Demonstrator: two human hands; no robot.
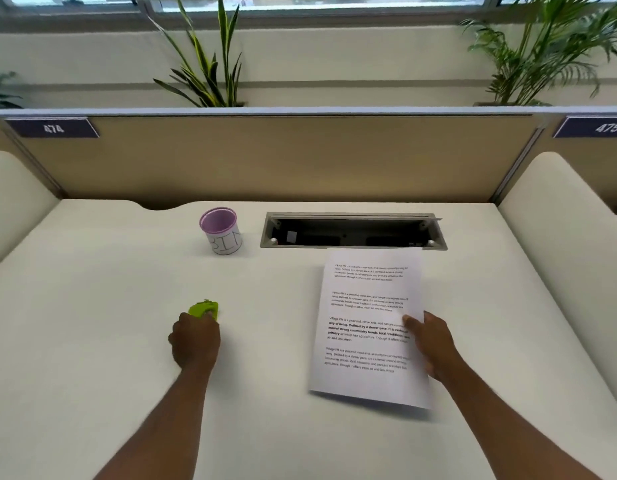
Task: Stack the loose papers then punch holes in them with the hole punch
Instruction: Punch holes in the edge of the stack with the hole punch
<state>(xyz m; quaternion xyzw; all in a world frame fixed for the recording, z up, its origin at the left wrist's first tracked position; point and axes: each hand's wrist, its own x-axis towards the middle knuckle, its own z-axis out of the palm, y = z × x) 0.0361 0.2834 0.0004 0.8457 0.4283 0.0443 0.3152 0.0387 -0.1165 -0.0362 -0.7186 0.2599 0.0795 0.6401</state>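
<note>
left hand (195,339) curled knuckles-up, right hand (433,344) pinching, both forearms extended

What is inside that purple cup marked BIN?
The cup looks empty: only its lilac inner wall shows through the open top. Its bottom is hidden by the near rim, so something small lying flat there could go unseen.

Two bare forearms, no sleeves
</note>
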